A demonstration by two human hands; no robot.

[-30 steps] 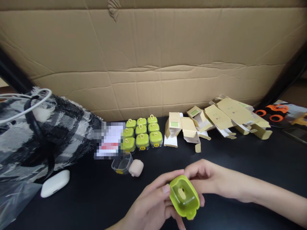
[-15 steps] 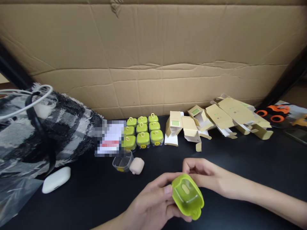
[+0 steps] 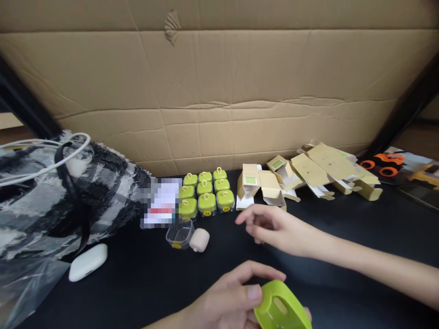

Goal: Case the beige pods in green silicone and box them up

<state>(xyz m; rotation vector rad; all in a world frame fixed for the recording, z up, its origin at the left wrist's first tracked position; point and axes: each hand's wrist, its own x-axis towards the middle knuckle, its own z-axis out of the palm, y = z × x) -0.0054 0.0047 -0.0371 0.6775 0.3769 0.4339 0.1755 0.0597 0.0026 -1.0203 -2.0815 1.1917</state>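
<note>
Held in my left hand (image 3: 233,297) is a bright green lid (image 3: 274,310) with its hollow inside turned up; the frame's bottom edge cuts it off. The thumb presses on its rim. My right hand (image 3: 269,226) hovers over the black table, apart from the lid, with the index finger stretched out and the others loosely bent, nothing in it. Left of it lies a small pale pink rounded piece (image 3: 199,240), touching or very close to a clear lidless cup (image 3: 180,234) with a yellow label. Behind them, several small clear boxes with green looped lids (image 3: 207,204) stand in rows.
Opened and flattened cardboard boxes (image 3: 315,167) lie at the back right, beside an orange-wheeled toy (image 3: 387,163). At left are a white earbud case (image 3: 88,262), a checked fringed cloth bundle (image 3: 103,196) and clear plastic (image 3: 30,288). A cardboard wall (image 3: 219,68) closes the back.
My right hand has moved away from the lid, up and left over the table. My left hand has lowered the lid towards the bottom edge and tilted it. The view has shifted slightly.
</note>
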